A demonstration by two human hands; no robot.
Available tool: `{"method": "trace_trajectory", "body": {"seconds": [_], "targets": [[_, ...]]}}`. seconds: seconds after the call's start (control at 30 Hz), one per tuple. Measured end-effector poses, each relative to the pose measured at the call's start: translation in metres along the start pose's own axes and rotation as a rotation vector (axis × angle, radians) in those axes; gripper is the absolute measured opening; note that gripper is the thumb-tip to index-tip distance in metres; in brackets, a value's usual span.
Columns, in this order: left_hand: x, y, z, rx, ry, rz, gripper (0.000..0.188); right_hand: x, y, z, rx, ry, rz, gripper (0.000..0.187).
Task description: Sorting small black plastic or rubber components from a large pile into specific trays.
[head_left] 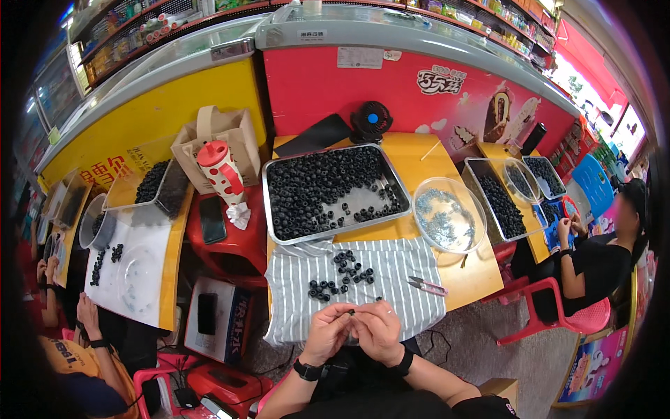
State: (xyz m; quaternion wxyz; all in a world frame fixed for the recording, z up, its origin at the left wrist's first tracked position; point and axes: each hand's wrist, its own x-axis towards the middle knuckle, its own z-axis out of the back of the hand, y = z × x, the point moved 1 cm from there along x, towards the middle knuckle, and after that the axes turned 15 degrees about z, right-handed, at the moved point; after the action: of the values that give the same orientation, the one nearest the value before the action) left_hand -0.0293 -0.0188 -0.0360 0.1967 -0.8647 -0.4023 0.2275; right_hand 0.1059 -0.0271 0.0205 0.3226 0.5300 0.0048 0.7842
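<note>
My left hand (326,335) and my right hand (380,334) meet over the near edge of a grey-and-white striped cloth (408,260). Their fingertips pinch one small black round part (351,312) between them; its details are mostly covered. Several loose black round parts (322,290) with hollow centres lie on the cloth just beyond my hands. To the right of these rest small thread snips (428,286) with a pinkish-red handle. Behind the cloth stands a metal tray (360,200) heaped with the same black parts. A clear round dish (460,243) beside it holds small pale-blue pieces.
A small black fan (371,120) stands behind the tray. On a red stool at left are a spotted cup (222,171) and a phone (212,218). A person (600,258) works at the right table; another person (98,349) sits at left. Pink chairs flank my table.
</note>
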Motion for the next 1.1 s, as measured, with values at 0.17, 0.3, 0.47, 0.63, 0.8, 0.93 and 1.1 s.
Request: {"method": "trace_trajectory", "body": {"seconds": [0.17, 0.3, 0.47, 0.63, 0.8, 0.93, 1.1], "targets": [[-0.001, 0.000, 0.000, 0.032, -0.025, -0.001, 0.019, -0.006, -0.001, 0.001, -0.002, -0.003, 0.000, 0.015], [-0.001, 0.001, 0.004, 0.045, -0.003, 0.001, 0.020, -0.006, 0.001, -0.001, -0.006, -0.030, -0.002, 0.017], [-0.002, 0.001, 0.002, 0.057, -0.002, -0.013, 0.021, -0.008, 0.001, -0.001, -0.005, -0.047, 0.009, 0.018], [-0.001, 0.003, 0.005, 0.025, -0.051, -0.018, 0.020, -0.005, 0.007, 0.002, -0.012, 0.036, -0.045, 0.015], [-0.002, 0.001, 0.004, 0.006, 0.022, -0.011, 0.020, -0.006, -0.013, 0.030, -0.070, -0.086, -0.286, 0.012], [0.002, 0.003, 0.006, 0.007, 0.041, -0.018, 0.021, -0.012, -0.056, 0.058, -0.088, 0.179, -0.437, 0.010], [0.002, 0.001, 0.003, 0.002, 0.043, -0.013, 0.022, -0.002, -0.043, 0.040, -0.155, 0.419, -0.293, 0.009]]}}
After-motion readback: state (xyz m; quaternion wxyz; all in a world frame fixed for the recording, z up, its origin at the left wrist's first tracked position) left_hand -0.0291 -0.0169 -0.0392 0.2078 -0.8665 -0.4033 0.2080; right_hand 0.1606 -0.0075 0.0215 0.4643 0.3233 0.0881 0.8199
